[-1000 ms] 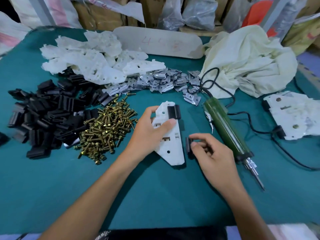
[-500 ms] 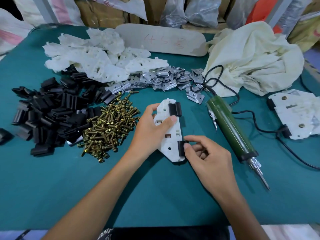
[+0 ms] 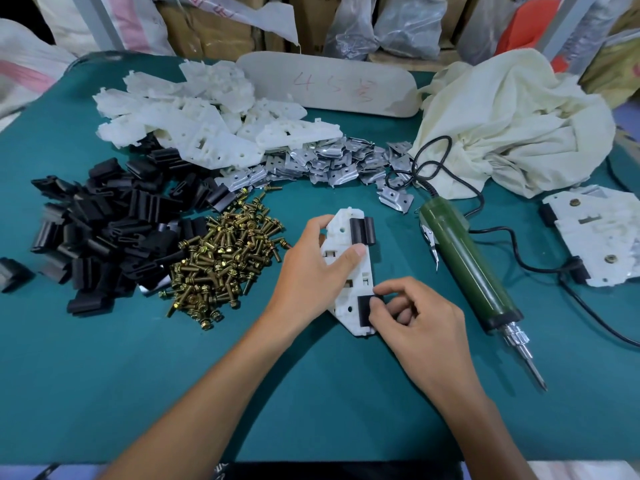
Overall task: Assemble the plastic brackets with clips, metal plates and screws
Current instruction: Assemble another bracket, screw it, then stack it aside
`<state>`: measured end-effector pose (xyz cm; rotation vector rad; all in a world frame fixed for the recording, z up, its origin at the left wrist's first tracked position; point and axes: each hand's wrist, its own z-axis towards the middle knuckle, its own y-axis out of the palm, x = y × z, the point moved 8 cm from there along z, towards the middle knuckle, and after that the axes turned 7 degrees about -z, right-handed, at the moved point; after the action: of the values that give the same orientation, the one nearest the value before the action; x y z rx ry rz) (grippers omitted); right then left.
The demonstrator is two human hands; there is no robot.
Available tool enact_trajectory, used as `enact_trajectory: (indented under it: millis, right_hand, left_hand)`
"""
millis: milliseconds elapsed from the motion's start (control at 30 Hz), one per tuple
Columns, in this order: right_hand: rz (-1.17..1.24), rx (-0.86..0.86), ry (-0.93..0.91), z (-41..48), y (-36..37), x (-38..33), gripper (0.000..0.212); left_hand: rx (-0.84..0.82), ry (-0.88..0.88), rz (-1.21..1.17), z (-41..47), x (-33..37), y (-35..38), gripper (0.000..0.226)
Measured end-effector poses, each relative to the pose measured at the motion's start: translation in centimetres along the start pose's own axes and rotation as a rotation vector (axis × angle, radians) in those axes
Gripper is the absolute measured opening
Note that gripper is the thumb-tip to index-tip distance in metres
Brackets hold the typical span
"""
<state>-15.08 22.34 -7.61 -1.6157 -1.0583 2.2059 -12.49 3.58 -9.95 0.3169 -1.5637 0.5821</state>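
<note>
A white plastic bracket [image 3: 356,271] lies on the green table [image 3: 104,358] in the middle. My left hand [image 3: 311,271] grips it from the left, thumb laid across its face. One black clip [image 3: 362,231] sits on the bracket's far right edge. My right hand [image 3: 412,317] pinches a second black clip [image 3: 363,310] against the bracket's near right edge. Loose black clips [image 3: 100,230] are heaped at the left, brass screws [image 3: 225,258] beside them, metal plates [image 3: 329,161] behind, and white brackets [image 3: 207,119] at the back left.
A green electric screwdriver [image 3: 467,268] lies right of the bracket, tip toward me, its black cord [image 3: 519,258] trailing right. Finished brackets [image 3: 602,240] lie at the right edge. A cream cloth [image 3: 512,126] and a white board [image 3: 332,84] sit at the back.
My right hand carried the second black clip leftward from the table onto the bracket's near right edge. My left hand kept holding the bracket.
</note>
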Motion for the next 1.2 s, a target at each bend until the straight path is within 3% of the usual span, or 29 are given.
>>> enact_trajectory:
  millis: [133, 300, 433, 533, 767, 933, 1067, 1200]
  right_hand:
    - [-0.045, -0.008, -0.003, 0.0, -0.2, 0.4, 0.012]
    - [-0.065, -0.022, -0.046, 1.3, -0.9, 0.4, 0.016]
    - [0.020, 0.078, -0.019, 6.3, -1.4, 0.7, 0.022]
    - [0.107, 0.142, 0.043, 9.0, -0.2, 1.3, 0.018]
    - [0.047, 0.133, -0.061, 8.9, 0.8, 1.7, 0.020]
    - [0.047, 0.113, -0.063, 9.1, 0.8, 1.7, 0.018]
    - [0.066, 0.100, -0.061, 9.1, 0.9, 1.7, 0.018]
    - [0.085, 0.105, -0.066, 9.1, 0.8, 1.7, 0.017]
  left_hand:
    - [-0.008, 0.024, 0.111, -0.1, 0.2, 0.3, 0.065]
    - [0.071, 0.229, 0.264, 0.9, 3.0, -1.2, 0.026]
    - [0.091, 0.241, 0.330, 5.2, 4.9, -2.6, 0.016]
    - [-0.005, 0.253, 0.443, 9.4, 5.8, -1.9, 0.024]
    - [-0.266, 0.346, 0.804, 15.4, 6.2, 3.0, 0.054]
    - [-0.337, 0.442, 1.053, 16.6, 7.3, 4.7, 0.059]
    - [-0.379, 0.474, 1.046, 15.8, 8.5, 4.0, 0.062]
    - [-0.317, 0.505, 0.934, 14.1, 9.7, 1.2, 0.057]
